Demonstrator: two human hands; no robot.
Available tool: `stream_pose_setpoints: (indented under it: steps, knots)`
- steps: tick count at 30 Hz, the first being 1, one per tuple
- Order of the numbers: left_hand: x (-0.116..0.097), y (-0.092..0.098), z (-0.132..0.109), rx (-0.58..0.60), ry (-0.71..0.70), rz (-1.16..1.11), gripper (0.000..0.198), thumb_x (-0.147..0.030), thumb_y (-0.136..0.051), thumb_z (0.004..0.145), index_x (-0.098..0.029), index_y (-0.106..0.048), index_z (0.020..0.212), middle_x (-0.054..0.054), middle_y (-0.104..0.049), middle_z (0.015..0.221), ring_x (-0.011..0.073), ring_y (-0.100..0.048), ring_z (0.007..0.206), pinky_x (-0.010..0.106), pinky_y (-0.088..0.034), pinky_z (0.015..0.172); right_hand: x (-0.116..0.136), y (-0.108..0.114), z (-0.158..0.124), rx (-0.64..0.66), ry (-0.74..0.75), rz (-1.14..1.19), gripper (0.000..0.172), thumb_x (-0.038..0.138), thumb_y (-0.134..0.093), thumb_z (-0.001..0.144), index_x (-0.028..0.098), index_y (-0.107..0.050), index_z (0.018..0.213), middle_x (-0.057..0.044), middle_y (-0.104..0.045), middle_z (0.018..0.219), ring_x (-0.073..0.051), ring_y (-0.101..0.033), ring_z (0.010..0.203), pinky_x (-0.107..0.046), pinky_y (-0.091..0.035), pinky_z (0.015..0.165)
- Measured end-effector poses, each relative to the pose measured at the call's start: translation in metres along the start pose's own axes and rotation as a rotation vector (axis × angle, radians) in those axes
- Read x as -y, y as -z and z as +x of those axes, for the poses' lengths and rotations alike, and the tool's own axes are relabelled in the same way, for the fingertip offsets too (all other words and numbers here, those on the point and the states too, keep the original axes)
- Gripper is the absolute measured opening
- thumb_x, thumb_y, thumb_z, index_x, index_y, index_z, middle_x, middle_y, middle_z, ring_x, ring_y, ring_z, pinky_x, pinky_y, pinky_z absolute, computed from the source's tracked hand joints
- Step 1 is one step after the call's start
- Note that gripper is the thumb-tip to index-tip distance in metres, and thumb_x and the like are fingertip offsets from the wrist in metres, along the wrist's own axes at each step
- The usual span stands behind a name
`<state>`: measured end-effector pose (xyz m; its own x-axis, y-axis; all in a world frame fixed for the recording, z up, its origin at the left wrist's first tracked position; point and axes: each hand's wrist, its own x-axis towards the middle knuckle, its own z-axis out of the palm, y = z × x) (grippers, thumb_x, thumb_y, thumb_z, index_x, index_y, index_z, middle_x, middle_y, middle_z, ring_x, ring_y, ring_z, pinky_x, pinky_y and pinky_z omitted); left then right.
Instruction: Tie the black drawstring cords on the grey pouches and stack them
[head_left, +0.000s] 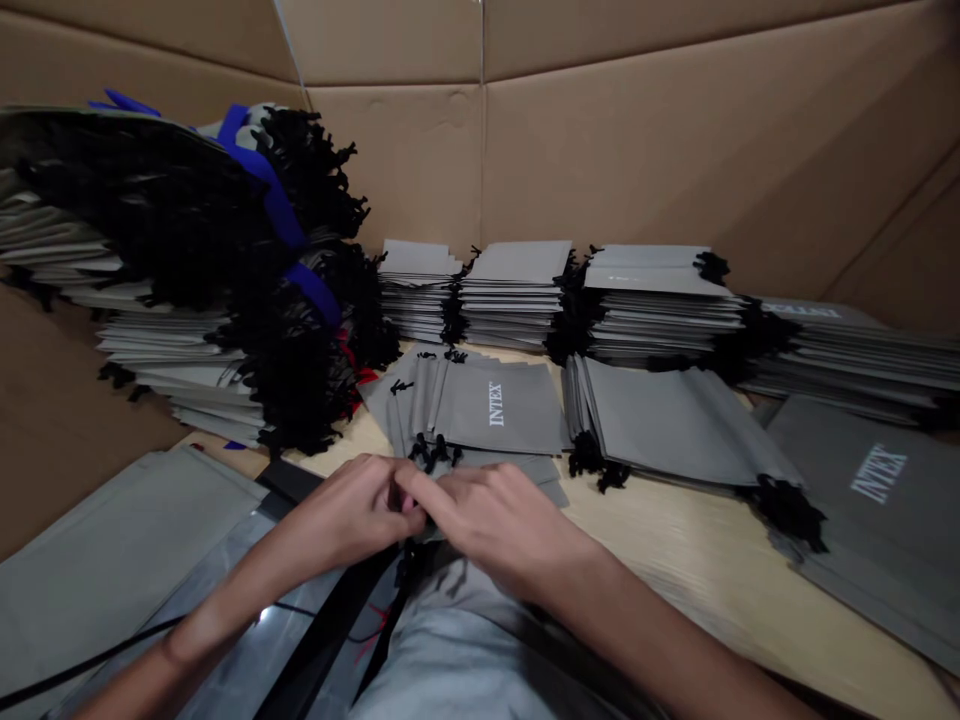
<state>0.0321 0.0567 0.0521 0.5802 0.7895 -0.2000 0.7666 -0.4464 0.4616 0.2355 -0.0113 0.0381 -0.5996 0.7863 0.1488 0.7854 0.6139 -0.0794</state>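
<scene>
My left hand (364, 505) and my right hand (491, 510) meet at the table's near edge, fingers closed and thumbs drawn together. What sits between the fingertips is hidden. Just below them hang black cord ends (409, 565), close to my lap. Directly beyond the hands lies a small fanned pile of grey drawstring pouches (517, 410), the top one printed INTEX, with knotted black cords towards me. To its right is another grey pouch stack (675, 420), knots at its near corners.
Tall stacks of pouches (172, 350) with blue straps (274, 195) rise at the left. More stacks (517, 290) line the cardboard wall (600, 150). INTEX pouches (885, 520) cover the table's right side. A grey sheet stack (127, 540) lies low at left.
</scene>
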Motion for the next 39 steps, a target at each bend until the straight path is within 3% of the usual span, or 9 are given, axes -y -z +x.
stream_pose_setpoints:
  steps: [8, 12, 18, 27, 32, 35, 39]
  knots:
    - [-0.003, 0.001, 0.000, 0.028, 0.017, -0.028, 0.018, -0.033, -0.062, 0.077, -0.019, -0.072, 0.080, -0.005, -0.055, 0.065, 0.0159, -0.047, 0.064, 0.027, -0.030, 0.058, -0.013, -0.017, -0.012, -0.127, -0.055, 0.172, 0.063, 0.013, -0.064, 0.108, 0.032, -0.042, 0.164, -0.002, -0.084, 0.105, -0.022, -0.078, 0.087, -0.031, -0.030, 0.062]
    - [-0.003, 0.002, 0.001, 0.050, 0.013, -0.074, 0.019, -0.032, -0.062, 0.078, -0.020, -0.075, 0.084, -0.005, -0.056, 0.067, 0.0157, -0.048, 0.065, 0.026, -0.030, 0.057, -0.015, -0.018, -0.013, -0.159, -0.072, 0.284, 0.056, 0.014, -0.064, 0.107, 0.034, -0.049, 0.157, 0.000, -0.084, 0.111, -0.021, -0.078, 0.092, -0.029, -0.033, 0.066]
    - [-0.004, 0.002, -0.005, 0.021, -0.001, -0.074, 0.017, -0.034, -0.063, 0.084, -0.020, -0.073, 0.084, -0.006, -0.055, 0.065, 0.0150, -0.047, 0.063, 0.025, -0.029, 0.055, -0.011, -0.015, -0.010, -0.148, -0.097, 0.283, 0.040, 0.015, -0.064, 0.103, 0.026, -0.056, 0.141, -0.004, -0.083, 0.114, -0.024, -0.078, 0.094, -0.031, -0.032, 0.066]
    - [0.000, 0.002, -0.008, 0.021, -0.025, -0.096, 0.011, -0.030, -0.062, 0.081, -0.021, -0.069, 0.083, -0.006, -0.055, 0.066, 0.0153, -0.049, 0.064, 0.025, -0.031, 0.056, -0.011, -0.015, -0.010, -0.115, -0.094, 0.410, 0.043, 0.015, -0.062, 0.097, 0.027, -0.054, 0.138, -0.003, -0.082, 0.117, -0.023, -0.077, 0.091, -0.029, -0.034, 0.067]
    - [-0.003, 0.000, -0.010, 0.032, -0.011, -0.253, 0.011, -0.027, -0.060, 0.078, -0.021, -0.067, 0.084, -0.008, -0.049, 0.066, 0.0135, -0.041, 0.062, 0.025, -0.029, 0.055, -0.012, -0.017, -0.009, -0.159, -0.111, 0.618, 0.048, 0.013, -0.060, 0.092, 0.028, -0.051, 0.137, 0.002, -0.077, 0.100, -0.017, -0.067, 0.070, -0.025, -0.038, 0.064]
    - [-0.002, -0.003, -0.008, 0.040, -0.027, -0.385, 0.014, -0.028, -0.060, 0.076, -0.021, -0.067, 0.086, -0.007, -0.051, 0.071, 0.0137, -0.042, 0.065, 0.025, -0.034, 0.058, -0.010, -0.021, -0.009, -0.226, -0.103, 0.736, 0.050, 0.009, -0.059, 0.088, 0.028, -0.050, 0.134, 0.004, -0.072, 0.100, -0.012, -0.059, 0.062, -0.023, -0.040, 0.063]
    - [0.006, 0.001, -0.006, -0.066, -0.031, -0.523, 0.011, -0.031, -0.057, 0.077, -0.021, -0.062, 0.079, -0.005, -0.053, 0.073, 0.0140, -0.046, 0.069, 0.024, -0.037, 0.062, -0.009, -0.029, -0.012, -0.306, -0.090, 0.836, 0.050, 0.009, -0.058, 0.088, 0.028, -0.050, 0.133, 0.007, -0.062, 0.089, -0.010, -0.053, 0.062, -0.020, -0.042, 0.062]
